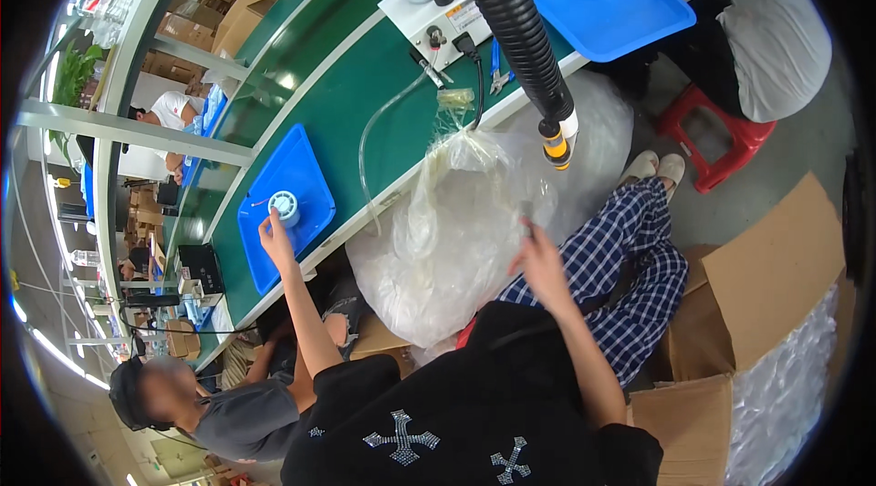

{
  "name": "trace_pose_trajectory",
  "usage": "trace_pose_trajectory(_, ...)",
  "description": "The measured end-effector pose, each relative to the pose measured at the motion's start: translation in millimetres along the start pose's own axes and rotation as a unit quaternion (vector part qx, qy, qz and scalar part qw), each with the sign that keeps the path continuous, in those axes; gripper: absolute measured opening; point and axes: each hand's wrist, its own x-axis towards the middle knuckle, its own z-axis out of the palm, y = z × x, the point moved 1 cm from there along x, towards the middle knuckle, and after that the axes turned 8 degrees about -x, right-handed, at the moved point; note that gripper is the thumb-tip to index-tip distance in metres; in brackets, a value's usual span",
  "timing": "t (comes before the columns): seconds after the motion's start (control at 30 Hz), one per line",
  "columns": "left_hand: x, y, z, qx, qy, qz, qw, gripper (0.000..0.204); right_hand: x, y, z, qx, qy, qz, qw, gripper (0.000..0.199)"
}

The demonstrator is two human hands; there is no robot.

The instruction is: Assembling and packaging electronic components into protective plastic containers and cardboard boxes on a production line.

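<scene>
My left hand (273,238) reaches over a blue tray (308,162) on the green bench. Its fingertips pinch the near side of a small round pale-blue unit (285,206) with a slotted white top. A thin red wire lies beside that unit. My right hand (545,274) is raised in front of me, over my plaid-trousered lap. It grips a short, slim dark object (527,219), blurred, whose kind I cannot make out. Beyond this hand, a clear plastic bag (411,258) hangs from the bench edge.
A black ribbed hose (511,20) hangs overhead, ending in a yellow-tipped nozzle (555,146). A white box device (438,25) and pliers (497,71) sit on the bench. Another blue tray (620,25) holds several similar units. Co-workers sit both sides; an open carton (684,418) stands at right.
</scene>
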Motion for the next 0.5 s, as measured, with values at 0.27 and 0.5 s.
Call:
trace_pose_trajectory(0.27,-1.1,-1.6,8.0,0.108,0.142,0.227,0.958,0.047,102.6,-165.0,104.3,-0.117,-0.049,-0.255,0.959,0.054)
trace_pose_trajectory(0.5,-73.0,45.6,43.2,0.052,0.055,0.331,0.941,0.032,71.9,-86.4,40.4,-0.181,0.054,-0.264,0.946,0.048)
